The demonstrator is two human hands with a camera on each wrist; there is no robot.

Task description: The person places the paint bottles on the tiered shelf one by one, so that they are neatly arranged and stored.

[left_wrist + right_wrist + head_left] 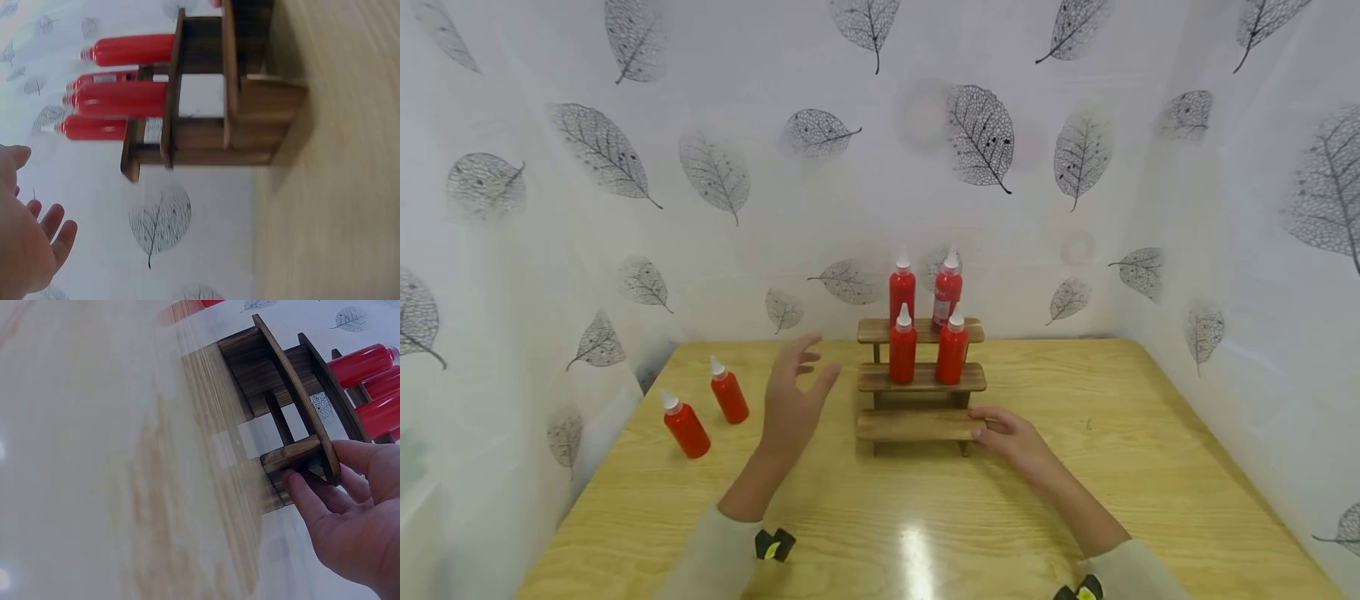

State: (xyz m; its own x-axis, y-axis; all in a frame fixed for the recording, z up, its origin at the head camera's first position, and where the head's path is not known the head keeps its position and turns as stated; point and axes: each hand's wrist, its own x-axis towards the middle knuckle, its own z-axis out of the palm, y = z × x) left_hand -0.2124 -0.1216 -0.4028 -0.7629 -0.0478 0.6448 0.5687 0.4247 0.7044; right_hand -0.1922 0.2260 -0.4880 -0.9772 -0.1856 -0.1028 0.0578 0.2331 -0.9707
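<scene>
A three-step wooden display rack (921, 426) stands on the table, its lowest step bare. Two red squeeze bottles (902, 354) with white nozzle caps stand on the middle step, and two more (902, 292) on the top step. My right hand (1015, 446) holds the right end of the lowest step; in the right wrist view the thumb (306, 494) lies under the board with a finger over its edge. To the rack's left, my left hand (793, 400) is raised with fingers spread, holding nothing. In the left wrist view it appears apart from the rack.
Two more red bottles, one nearer the front (687, 429) and one behind it (729, 393), stand on the left part of the wood-grain table (865, 517). A pale leaf-print curtain (760, 250) encloses the back and sides.
</scene>
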